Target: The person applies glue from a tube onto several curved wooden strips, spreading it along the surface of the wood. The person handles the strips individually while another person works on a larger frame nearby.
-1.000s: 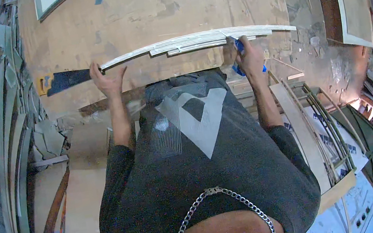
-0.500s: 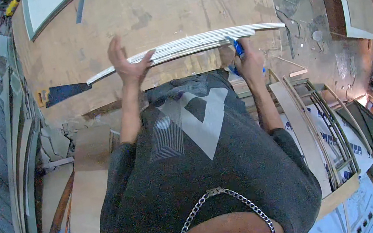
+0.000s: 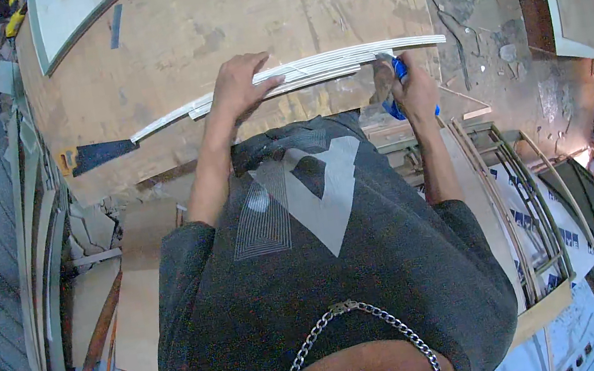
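Note:
Several long thin white strips (image 3: 328, 64) lie bunched side by side near the front edge of the wooden worktop. My left hand (image 3: 238, 89) closes over the bunch left of its middle, thumb on the near side and fingers on the far side. In my right hand (image 3: 419, 90) is a blue hand tool (image 3: 400, 71), its grey end beside the strips toward their right part. My fingers cover much of the tool, so its exact kind is unclear. The shorter near strips end left of the tool.
A handsaw (image 3: 103, 155) with a yellow handle lies by the strips' left end. Beyond are a narrow dark piece (image 3: 116, 27) and a framed pale panel (image 3: 76, 18). Boards (image 3: 33, 253) lean at left; a wooden frame (image 3: 533, 209) stands low at right.
My left hand has moved right and closed on the strips from a spread pose. The shorter near strips have shifted left. My right hand and the blue tool are slightly farther right.

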`<state>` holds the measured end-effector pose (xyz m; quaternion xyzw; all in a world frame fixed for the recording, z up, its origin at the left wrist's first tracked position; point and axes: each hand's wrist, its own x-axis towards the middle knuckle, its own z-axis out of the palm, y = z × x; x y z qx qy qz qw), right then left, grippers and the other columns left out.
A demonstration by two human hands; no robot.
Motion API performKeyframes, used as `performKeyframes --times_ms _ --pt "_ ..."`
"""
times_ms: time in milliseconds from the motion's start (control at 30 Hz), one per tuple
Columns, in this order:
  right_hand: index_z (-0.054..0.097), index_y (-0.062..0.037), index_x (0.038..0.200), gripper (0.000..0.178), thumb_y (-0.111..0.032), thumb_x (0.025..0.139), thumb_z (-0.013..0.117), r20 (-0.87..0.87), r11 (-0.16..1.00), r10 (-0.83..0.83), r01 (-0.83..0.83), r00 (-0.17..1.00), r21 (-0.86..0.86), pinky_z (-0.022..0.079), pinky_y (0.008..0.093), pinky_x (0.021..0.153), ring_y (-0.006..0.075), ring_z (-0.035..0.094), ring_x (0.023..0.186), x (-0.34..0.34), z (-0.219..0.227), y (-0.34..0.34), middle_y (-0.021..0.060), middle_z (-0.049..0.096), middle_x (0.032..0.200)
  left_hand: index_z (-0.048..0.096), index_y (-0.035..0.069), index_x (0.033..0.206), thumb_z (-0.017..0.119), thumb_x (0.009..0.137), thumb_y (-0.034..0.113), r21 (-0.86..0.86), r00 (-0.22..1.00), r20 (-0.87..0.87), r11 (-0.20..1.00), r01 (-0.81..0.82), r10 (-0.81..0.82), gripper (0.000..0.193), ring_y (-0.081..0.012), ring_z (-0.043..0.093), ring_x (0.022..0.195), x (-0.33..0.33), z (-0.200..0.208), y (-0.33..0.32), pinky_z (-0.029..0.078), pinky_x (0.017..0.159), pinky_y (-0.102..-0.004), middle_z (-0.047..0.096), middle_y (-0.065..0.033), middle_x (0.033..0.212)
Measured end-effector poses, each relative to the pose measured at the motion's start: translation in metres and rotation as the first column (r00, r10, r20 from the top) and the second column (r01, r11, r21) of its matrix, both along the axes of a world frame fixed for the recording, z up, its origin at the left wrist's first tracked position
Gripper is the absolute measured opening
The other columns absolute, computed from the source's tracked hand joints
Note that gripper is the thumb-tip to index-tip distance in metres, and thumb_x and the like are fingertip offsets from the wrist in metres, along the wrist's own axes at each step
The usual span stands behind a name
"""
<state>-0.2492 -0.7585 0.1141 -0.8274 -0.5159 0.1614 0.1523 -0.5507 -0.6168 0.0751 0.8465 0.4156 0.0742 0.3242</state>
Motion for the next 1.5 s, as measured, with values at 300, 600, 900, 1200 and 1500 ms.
performKeyframes --times_ms 300,600,900,1200,1500 --pt "0.057 -0.0106 0.104 0.035 -0.018 0.072 0.068 -0.093 0.949 0.315 -0.317 0.945 -0.005 0.047 0.0443 0.062 0.0361 0.062 0.073 -0.051 -0.015 0.039 0.0156 0.063 0.083 0.064 0.002 0.105 0.07 0.072 0.047 -0.029 0.997 -0.057 0.999 0.045 -0.046 0.056 -0.0333 0.06 0.093 0.012 0.006 0.001 0.047 0.083 -0.0413 0.066 -0.0152 0.097" --pt "0.055 -0.0142 0.107 0.041 -0.011 0.068 0.067 -0.024 0.99 0.138 -0.139 0.99 -0.018 0.045 0.0473 0.06 0.0389 0.06 0.071 -0.003 -0.009 0.013 0.017 0.062 0.078 0.064 0.003 0.11 0.073 0.068 0.048 -0.027 0.999 -0.022 0.999 0.026 -0.026 0.063 -0.0323 0.06 0.096 0.003 0.005 -0.001 0.045 0.087 -0.0408 0.066 -0.0152 0.1" --pt "0.055 -0.012 0.104 0.033 -0.038 0.084 0.061 0.103 0.988 -0.026 0.01 0.994 0.153 0.045 0.0461 0.056 0.0371 0.061 0.065 0.043 -0.018 -0.005 0.0163 0.062 0.077 0.062 0.005 0.115 0.077 0.066 0.044 -0.086 0.999 -0.046 0.996 0.009 -0.013 0.064 -0.0304 0.06 0.096 0.005 0.009 0.004 0.046 0.087 -0.0395 0.065 -0.0151 0.102" --pt "0.054 -0.0154 0.111 0.041 -0.032 0.077 0.068 0.222 0.975 -0.199 0.216 0.954 -0.052 0.046 0.0477 0.058 0.0379 0.062 0.067 0.082 -0.022 -0.008 0.0195 0.061 0.07 0.062 0.002 0.113 0.077 0.064 0.046 -0.167 1.0 -0.011 0.986 0.005 -0.007 0.067 -0.0316 0.06 0.094 0.006 0.006 0.003 0.046 0.086 -0.0393 0.065 -0.016 0.099" --pt "0.057 -0.0153 0.111 0.04 -0.022 0.074 0.067 0.292 0.959 -0.243 0.274 0.925 -0.071 0.047 0.048 0.062 0.0395 0.063 0.075 0.113 -0.019 -0.009 0.0188 0.065 0.079 0.062 0.004 0.113 0.08 0.062 0.043 -0.164 0.999 -0.032 0.986 0.012 -0.018 0.067 -0.0301 0.06 0.096 0.005 0.009 0.005 0.046 0.088 -0.0384 0.065 -0.0142 0.102"
